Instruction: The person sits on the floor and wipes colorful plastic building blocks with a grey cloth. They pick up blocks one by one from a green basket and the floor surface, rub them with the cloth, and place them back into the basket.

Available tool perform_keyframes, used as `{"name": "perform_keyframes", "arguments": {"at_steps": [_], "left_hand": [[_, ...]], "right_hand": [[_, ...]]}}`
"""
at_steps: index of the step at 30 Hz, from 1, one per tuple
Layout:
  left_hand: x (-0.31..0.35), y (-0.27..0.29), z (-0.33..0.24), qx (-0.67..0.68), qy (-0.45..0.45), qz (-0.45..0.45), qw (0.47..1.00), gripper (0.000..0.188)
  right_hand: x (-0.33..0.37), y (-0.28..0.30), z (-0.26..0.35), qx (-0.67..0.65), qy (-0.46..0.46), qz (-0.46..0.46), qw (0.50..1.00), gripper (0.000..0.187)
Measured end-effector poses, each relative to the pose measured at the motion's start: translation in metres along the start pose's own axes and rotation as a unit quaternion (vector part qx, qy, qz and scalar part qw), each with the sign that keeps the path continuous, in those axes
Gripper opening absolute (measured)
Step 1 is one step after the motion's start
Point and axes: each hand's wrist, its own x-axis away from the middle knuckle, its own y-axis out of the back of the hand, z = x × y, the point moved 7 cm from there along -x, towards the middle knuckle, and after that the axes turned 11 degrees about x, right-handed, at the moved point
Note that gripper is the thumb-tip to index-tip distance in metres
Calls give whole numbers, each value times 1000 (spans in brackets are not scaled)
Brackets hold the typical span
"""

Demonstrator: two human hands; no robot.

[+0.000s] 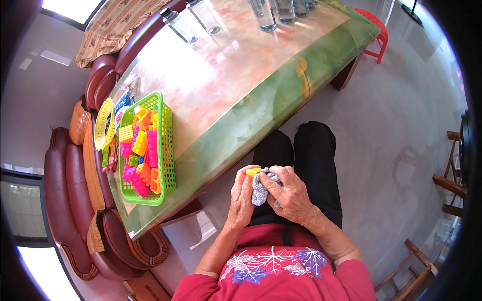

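Note:
Over my lap, my left hand [241, 200] pinches a small yellow-orange toy block [253, 171] between its fingers. My right hand [292, 198] is closed round a bunched grey knitted cloth [259, 192], pressed up against the block. Part of the cloth and the block's far side are hidden by my fingers. To the left, a green plastic basket [167, 175] stands on the table near its edge. Toy building blocks [139, 143] in pink, yellow, orange, green and blue fill it.
The marble-patterned table [226, 100] with a green border lies ahead and left. Clear bottles [181, 26] and glasses [263, 15] stand at its far side. A yellow basket [104, 123] leans beside packets. There are a brown leather sofa [65, 185], a red stool [380, 37] and wooden chairs [414, 266].

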Motion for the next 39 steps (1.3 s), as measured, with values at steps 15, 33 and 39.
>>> {"name": "perform_keyframes", "arguments": {"at_steps": [15,33,39], "left_hand": [[-1,-5,-3,-4,-26,41,999,34],[4,-9,-6,-245,-160,-3,956,27],[12,-5,-6,-321,-155,74,931,40]], "right_hand": [[15,-21,-29,-483,-246,108,833,29],[-13,26,0,-90,-73,-66,991,41],[-18,-4,-28,-332,-247,45,909,12]]}}
